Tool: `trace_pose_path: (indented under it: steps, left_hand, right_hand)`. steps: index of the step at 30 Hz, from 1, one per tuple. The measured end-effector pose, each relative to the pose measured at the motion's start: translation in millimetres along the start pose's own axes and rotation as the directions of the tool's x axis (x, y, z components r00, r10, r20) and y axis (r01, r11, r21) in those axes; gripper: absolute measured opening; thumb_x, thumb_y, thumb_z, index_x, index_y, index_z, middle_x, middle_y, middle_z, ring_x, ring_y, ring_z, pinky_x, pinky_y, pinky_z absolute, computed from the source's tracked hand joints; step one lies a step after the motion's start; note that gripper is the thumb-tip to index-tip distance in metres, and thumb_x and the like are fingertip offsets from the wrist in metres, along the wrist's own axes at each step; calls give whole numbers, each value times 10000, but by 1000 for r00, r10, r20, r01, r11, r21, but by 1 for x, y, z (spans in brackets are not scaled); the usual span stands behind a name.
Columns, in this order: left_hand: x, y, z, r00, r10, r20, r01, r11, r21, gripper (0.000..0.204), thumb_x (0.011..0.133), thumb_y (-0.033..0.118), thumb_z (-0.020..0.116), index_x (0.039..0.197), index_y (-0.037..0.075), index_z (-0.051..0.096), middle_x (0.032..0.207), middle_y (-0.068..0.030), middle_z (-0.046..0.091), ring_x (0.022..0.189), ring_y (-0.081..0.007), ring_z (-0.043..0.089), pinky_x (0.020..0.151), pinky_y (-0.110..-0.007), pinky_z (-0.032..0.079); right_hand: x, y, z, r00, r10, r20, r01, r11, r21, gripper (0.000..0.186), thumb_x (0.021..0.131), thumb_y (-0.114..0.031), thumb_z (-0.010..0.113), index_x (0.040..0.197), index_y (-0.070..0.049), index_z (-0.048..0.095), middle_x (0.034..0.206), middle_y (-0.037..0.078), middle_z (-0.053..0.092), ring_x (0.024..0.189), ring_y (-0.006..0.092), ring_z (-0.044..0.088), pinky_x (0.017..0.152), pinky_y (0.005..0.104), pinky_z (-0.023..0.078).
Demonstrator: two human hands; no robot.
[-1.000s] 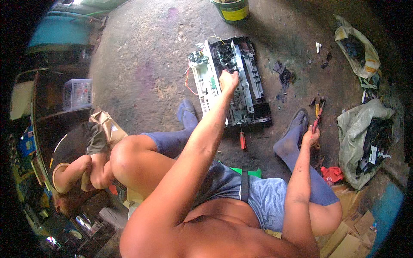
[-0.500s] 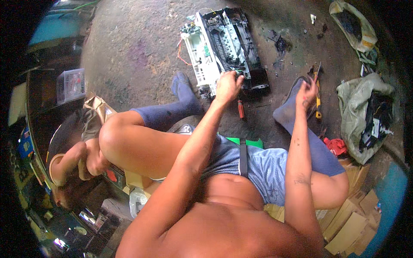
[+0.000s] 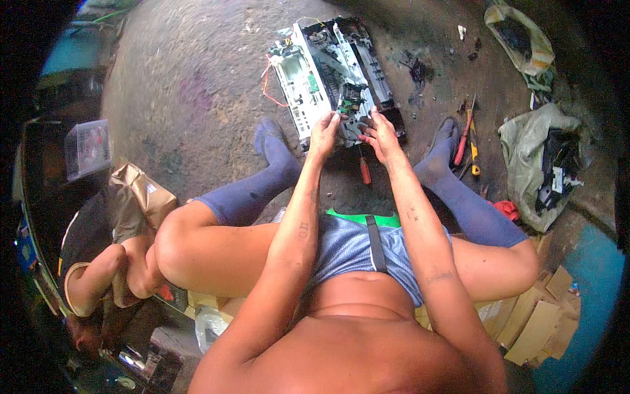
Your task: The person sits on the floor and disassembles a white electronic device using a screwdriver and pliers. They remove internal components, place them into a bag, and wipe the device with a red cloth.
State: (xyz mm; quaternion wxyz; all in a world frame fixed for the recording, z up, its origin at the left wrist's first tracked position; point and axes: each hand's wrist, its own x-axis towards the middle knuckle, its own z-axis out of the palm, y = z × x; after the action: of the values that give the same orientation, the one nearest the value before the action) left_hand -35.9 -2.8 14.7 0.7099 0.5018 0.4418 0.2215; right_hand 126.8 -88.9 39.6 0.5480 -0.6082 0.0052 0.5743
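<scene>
In front of me on the floor lies an opened printer chassis (image 3: 298, 98), white on its left side and black on its right. A small green circuit board (image 3: 352, 104) shows near its close end. My left hand (image 3: 323, 136) is closed at that end, thumb and fingers on the white frame. Just to its right, my right hand (image 3: 384, 136) has its fingers apart at the black parts of the same end. Its fingertips seem to touch the chassis, though what lies under them is partly hidden. A red-handled screwdriver (image 3: 365, 171) sticks out below the chassis, between my wrists.
By my right foot lie a red-handled tool (image 3: 462, 144) and a yellow-handled tool (image 3: 474, 157). Farther right is a sack (image 3: 525, 141) with black scraps. Another person's arm (image 3: 95, 279) is close on my left. Cardboard (image 3: 535, 331) lies behind at right.
My right hand has come from beside my right foot to the chassis, leaving the red-handled tool on the floor. My left hand has shifted slightly left along the chassis's near end.
</scene>
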Motion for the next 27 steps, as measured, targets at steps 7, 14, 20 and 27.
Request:
trace_pose_path:
  steps: [7,14,20,27]
  left_hand:
    - [3,-5,-9,995,41,95,-29,991,-130,265,1073,282,539,1060,78,706,920,65,612,885,-55,505,837,-249,416]
    - [11,-21,-16,990,33,135,-14,990,-139,258,1069,284,548,1034,78,700,914,73,602,857,-45,480,804,-235,401]
    - [10,-9,-12,979,-26,203,66,979,-193,261,1072,273,566,1100,48,695,1016,62,668,960,-50,560,933,-247,433]
    - [6,2,-15,959,-89,268,161,952,-262,278,1057,275,588,1171,47,699,1051,65,668,994,-65,564,955,-249,422]
  right_hand:
    - [17,-39,41,987,-71,142,40,978,207,617,968,-600,611,1323,-97,564,1095,83,688,906,231,717,732,440,634]
    - [43,-43,41,988,-144,61,151,979,-135,284,1010,-314,673,1104,-48,649,936,43,708,808,183,694,747,385,586]
    - [54,-22,28,976,-170,-135,163,985,-62,292,1020,-293,662,1117,-17,672,933,57,705,775,165,653,719,358,524]
    - [53,-21,16,978,-200,-59,199,980,-29,260,1029,-280,644,1122,-40,682,998,40,699,828,170,648,709,366,548]
